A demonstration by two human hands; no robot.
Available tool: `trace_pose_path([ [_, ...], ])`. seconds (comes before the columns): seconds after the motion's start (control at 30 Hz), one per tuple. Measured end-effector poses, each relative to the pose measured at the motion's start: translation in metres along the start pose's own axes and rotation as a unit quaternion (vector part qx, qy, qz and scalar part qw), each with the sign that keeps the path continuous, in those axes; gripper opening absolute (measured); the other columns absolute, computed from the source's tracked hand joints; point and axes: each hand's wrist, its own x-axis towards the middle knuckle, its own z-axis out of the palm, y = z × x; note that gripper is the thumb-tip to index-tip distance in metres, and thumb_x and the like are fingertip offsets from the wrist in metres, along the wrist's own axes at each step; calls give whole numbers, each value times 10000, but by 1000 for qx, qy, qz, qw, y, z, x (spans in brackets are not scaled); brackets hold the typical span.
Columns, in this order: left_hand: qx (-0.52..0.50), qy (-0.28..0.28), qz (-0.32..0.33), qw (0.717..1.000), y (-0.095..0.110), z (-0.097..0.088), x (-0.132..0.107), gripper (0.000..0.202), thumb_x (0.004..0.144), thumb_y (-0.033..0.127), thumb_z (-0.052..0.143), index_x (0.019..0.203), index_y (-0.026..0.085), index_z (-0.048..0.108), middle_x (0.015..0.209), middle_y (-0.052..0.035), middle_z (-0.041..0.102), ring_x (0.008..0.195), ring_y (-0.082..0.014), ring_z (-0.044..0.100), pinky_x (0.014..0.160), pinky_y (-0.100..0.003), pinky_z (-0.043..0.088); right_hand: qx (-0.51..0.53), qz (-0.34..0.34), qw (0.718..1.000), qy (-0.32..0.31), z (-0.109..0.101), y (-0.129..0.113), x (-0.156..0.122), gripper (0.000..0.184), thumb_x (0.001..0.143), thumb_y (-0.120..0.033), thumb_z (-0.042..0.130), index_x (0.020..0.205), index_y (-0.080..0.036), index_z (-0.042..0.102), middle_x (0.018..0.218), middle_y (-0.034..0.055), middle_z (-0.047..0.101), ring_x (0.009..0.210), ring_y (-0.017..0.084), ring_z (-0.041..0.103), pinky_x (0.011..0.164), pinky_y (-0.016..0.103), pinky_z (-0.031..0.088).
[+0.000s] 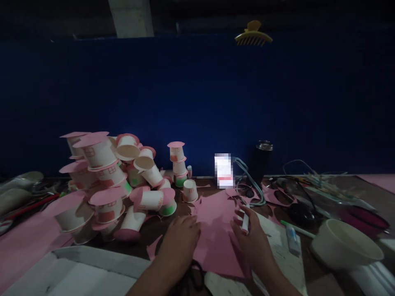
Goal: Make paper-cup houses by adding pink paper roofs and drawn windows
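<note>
My left hand (180,238) lies flat, fingers together, on the left edge of a pink paper sheet (216,234) on the dark table. My right hand (251,236) rests on the sheet's right side and grips a small white marker (245,224) between its fingers. A pile of white paper cups with pink paper discs (117,185) stands just left of the hands.
A white bowl (345,244) sits at the right, with a glue tube (292,240) and a green pen (298,229) beside it. A black tumbler (262,162), cables (249,185) and pink scraps lie behind. A blue wall backs the table. White foam boards (92,271) lie in front.
</note>
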Motion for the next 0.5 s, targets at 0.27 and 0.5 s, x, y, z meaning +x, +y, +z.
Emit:
trace_pose_path([
  [0.27,118,-147,104,977,-1,3,-43,128,818,180,561,905,216,649,925,-44,656,861,-223,595,647,-306,418,-1,-34,999,28,-8,-4,4,441,774,-306,560,1195,-227,457,1084,74,610,934,198,631,719,302,539],
  [0.5,227,-55,285,930,3,2,-37,130,827,265,566,740,175,599,772,-23,615,715,-188,557,583,-307,373,-36,-97,990,98,-14,-24,-5,404,793,-370,560,1182,-274,508,1161,59,596,1002,209,597,533,209,528],
])
